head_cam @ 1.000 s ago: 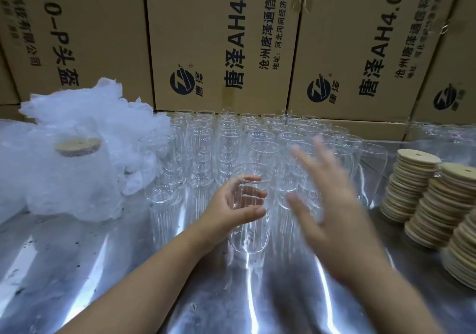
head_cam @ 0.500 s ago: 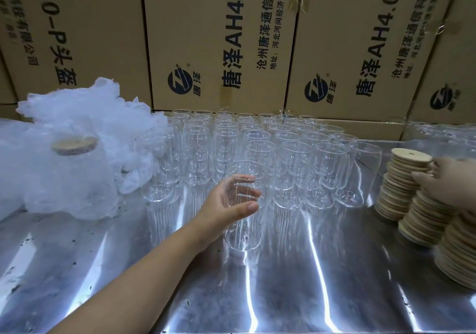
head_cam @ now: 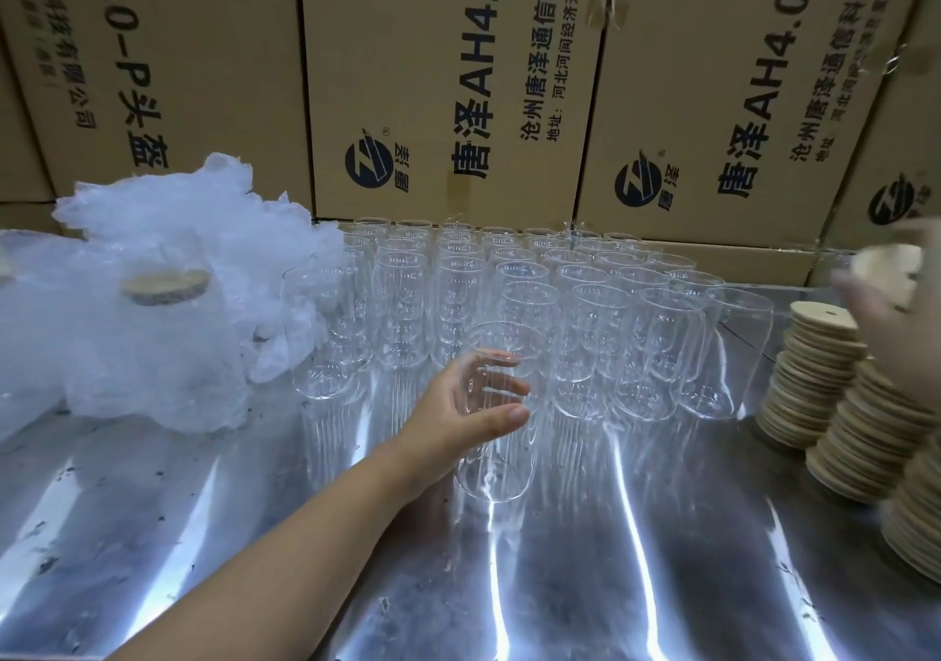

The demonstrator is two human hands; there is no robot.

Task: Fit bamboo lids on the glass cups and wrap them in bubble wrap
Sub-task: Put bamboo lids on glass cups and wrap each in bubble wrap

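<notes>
Metal table (head_cam: 662,558), left fingers (head_cam: 501,416) grasping upright glass cup (head_cam: 496,467), right fingers (head_cam: 865,298) pinching blurred bamboo lid (head_cam: 888,260)

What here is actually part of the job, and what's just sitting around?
In the job: glass cup in the left hand; bamboo lid in the right hand; lid stacks; rows of empty cups; bubble wrap heap; wrapped cup.
Lying about: cardboard boxes behind; metal table underneath.

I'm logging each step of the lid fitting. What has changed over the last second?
The right hand swung from beside the glass cup rightward to the lid stacks, and now rises above them, blurred, apparently holding a bamboo lid. The left hand kept holding the cup; the other cups and bubble wrap stayed put.
</notes>
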